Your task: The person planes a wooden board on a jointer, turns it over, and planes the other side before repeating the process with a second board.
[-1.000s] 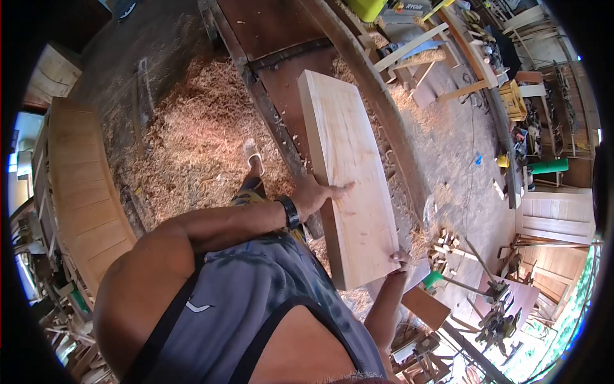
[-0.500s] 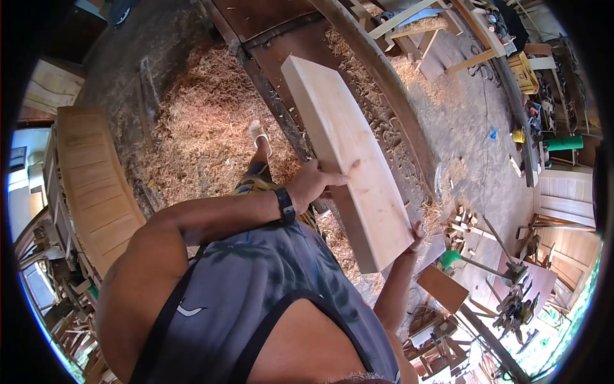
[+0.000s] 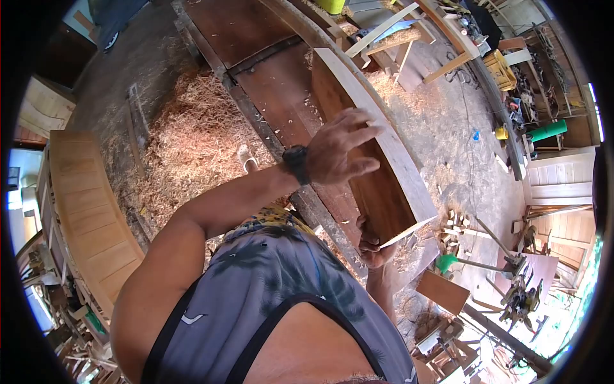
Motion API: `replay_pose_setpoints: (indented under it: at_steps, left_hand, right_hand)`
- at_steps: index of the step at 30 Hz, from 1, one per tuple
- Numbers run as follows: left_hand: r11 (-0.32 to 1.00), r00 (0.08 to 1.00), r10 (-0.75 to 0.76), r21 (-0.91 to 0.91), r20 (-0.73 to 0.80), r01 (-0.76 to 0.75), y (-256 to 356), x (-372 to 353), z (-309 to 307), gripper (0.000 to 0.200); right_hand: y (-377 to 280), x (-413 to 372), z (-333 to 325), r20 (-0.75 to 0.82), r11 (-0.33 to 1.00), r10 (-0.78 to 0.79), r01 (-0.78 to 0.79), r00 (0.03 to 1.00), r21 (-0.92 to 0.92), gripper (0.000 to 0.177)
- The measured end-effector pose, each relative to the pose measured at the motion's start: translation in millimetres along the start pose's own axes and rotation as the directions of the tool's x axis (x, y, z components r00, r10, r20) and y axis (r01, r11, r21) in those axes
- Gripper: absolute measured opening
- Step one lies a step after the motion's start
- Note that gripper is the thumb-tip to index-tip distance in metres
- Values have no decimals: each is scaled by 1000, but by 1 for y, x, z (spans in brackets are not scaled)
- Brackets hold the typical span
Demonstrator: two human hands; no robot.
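A thick wooden board (image 3: 390,147) stands on edge over the brown workbench (image 3: 268,96), its pale narrow side up and its darker broad face toward me. My left hand (image 3: 342,148), with a watch on the wrist, is over the middle of the board with its fingers spread, holding nothing; whether it touches the board cannot be made out. At the near end of the board, my right hand (image 3: 376,246) grips the lower corner, with its fingers partly in shadow.
Wood shavings (image 3: 192,128) cover the floor left of the bench. A panelled wooden door (image 3: 89,205) lies at the left. To the right are a yellow crate (image 3: 499,70), a green tube (image 3: 548,130) and wood scraps. A person's leg (image 3: 118,19) shows at the top left.
The board has turned from its broad pale face onto its edge and shifted slightly right. My left hand has let go and moved up over it. My right hand has moved left and down.
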State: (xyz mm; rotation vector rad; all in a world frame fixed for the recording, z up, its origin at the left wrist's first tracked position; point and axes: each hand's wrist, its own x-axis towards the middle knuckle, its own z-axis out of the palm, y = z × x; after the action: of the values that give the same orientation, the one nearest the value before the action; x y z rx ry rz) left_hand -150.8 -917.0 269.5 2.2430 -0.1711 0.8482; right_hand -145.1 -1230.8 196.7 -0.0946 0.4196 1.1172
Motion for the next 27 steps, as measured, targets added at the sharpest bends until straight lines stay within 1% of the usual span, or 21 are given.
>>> replay_pose_setpoints:
  at_steps: [3, 4, 5, 7, 9, 10, 11, 12, 13, 14, 15, 16, 17, 18, 19, 21, 22, 23, 25, 26, 27]
  left_hand:
    - [997, 1000, -11, -76, -18, 10, -12, 29, 15, 77]
    - [994, 1000, -24, -108, 4, 24, -13, 36, 19, 67]
    - [993, 1000, -24, -116, 2, 24, -14, 38, 20, 67]
    - [994, 981, -56, -86, 184, 73, -16, 37, 21, 57]
    - [995, 986, -47, -75, 159, 59, -16, 23, 27, 54]
    - [999, 985, -1, -46, 170, 9, -14, 15, 27, 55]
    - [999, 983, 42, -14, 177, -40, -13, 8, 28, 56]
    - [1000, 1000, -9, -11, -5, 9, -16, -3, 36, 61]
    - [1000, 1000, -22, -10, -8, 22, -23, -14, 43, 61]
    - [941, 935, -261, 152, -241, 302, -33, -24, 45, 59]
    - [782, 767, -417, 238, -488, 576, -46, -34, 46, 59]
    - [774, 763, -427, 242, -485, 586, -59, -40, 41, 59]
    - [478, 383, -869, -333, -314, 813, -75, -46, 32, 54]
    - [-97, -9, -992, -693, 129, 714, -84, -55, 26, 51]
    - [-102, -21, -992, -688, 125, 719, -90, -68, 30, 51]
    - [-219, 45, -948, -751, 314, 622, -101, -91, 40, 46]
    - [-296, 3, -929, -745, 371, 597, -91, -93, 34, 41]
    - [-290, 3, -930, -742, 367, 605, -88, -101, 36, 41]
    - [-280, 21, -927, -729, 374, 624, -77, -127, 43, 46]
    - [-281, 27, -926, -738, 376, 613, -62, -137, 38, 44]
    - [-279, 36, -927, -750, 373, 599, -46, -146, 33, 42]
  right_hand:
    - [0, -6, 8, -11, 999, 2, -1, 1000, 47, 83]
    - [-2, -9, 9, -13, 1000, -6, 6, 1000, -17, 83]
    - [-3, -13, 10, -16, 997, -15, 14, 1000, -78, 83]
    - [-10, -23, 4, -84, 996, -25, 18, 996, -86, 84]
    - [-23, -33, -8, -209, 976, -82, 36, 975, -216, 85]
    - [-30, -38, -9, -251, 981, -87, 38, 964, -192, 82]
    - [-50, -51, -41, -168, 981, -59, 26, 984, -193, 70]
    - [-54, -55, -38, -237, 971, -100, 43, 966, -234, 64]
    - [-58, -60, -35, -305, 959, -144, 57, 941, -278, 58]
    - [-64, -60, -52, -450, 880, -273, 32, 850, -474, 57]
    - [-69, -58, -71, -543, 767, -418, -37, 728, -641, 56]
    - [-67, -59, -76, -542, 739, -445, -49, 713, -672, 59]
    - [-64, -60, -76, -498, 731, -412, -49, 763, -681, 61]
    - [-64, -61, -75, -512, 751, -388, -59, 766, -658, 62]
    - [-64, -59, -73, -523, 769, -367, -65, 769, -636, 63]
    - [-80, -57, -98, -538, 798, -329, -76, 776, -597, 64]
    - [-84, -58, -110, -549, 820, -297, -86, 782, -566, 65]
    - [-83, -51, -114, -546, 824, -292, -82, 785, -560, 65]
    - [-73, -44, -126, -602, 839, -359, -36, 713, -542, 64]
    - [-69, -41, -134, -504, 752, -457, 16, 733, -659, 67]
    - [-69, -36, -140, -582, 711, -507, -73, 636, -699, 68]
